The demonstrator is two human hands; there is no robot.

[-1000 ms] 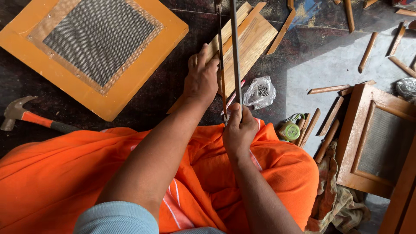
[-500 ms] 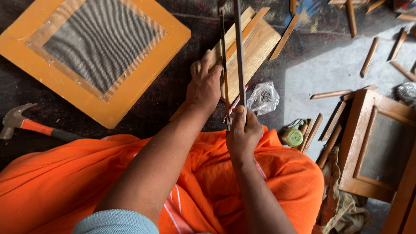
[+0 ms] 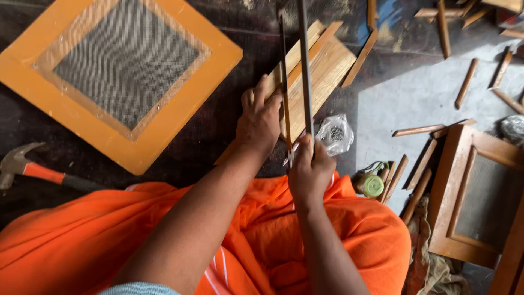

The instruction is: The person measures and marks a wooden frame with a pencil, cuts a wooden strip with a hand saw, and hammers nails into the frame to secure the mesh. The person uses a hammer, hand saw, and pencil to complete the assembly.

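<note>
A person seated on the floor in orange cloth (image 3: 109, 240) works a hacksaw (image 3: 303, 71) over a stack of wooden slats (image 3: 322, 71), seen from above. The right hand (image 3: 310, 169) is closed in a fist around the saw's near end, knuckles up, forearm running straight back toward the body — the metal frame and its thin blade stand out lengthwise from the fist across the wood. The left hand (image 3: 261, 117) lies palm down on the slats just left of the blade, fingers spread narrowly and curled over the far edge, pressing the stack flat; the arm reaches forward, nearly straight. The slats lie on the dark floor directly ahead of the knees, angled toward the upper right. A small clear plastic bag (image 3: 335, 134) sits just right of the saw. An orange frame with wire mesh (image 3: 120, 71) lies to the left, a hammer (image 3: 27, 166) near its lower corner — a brown wooden frame (image 3: 475, 191) rests at far right.
</note>
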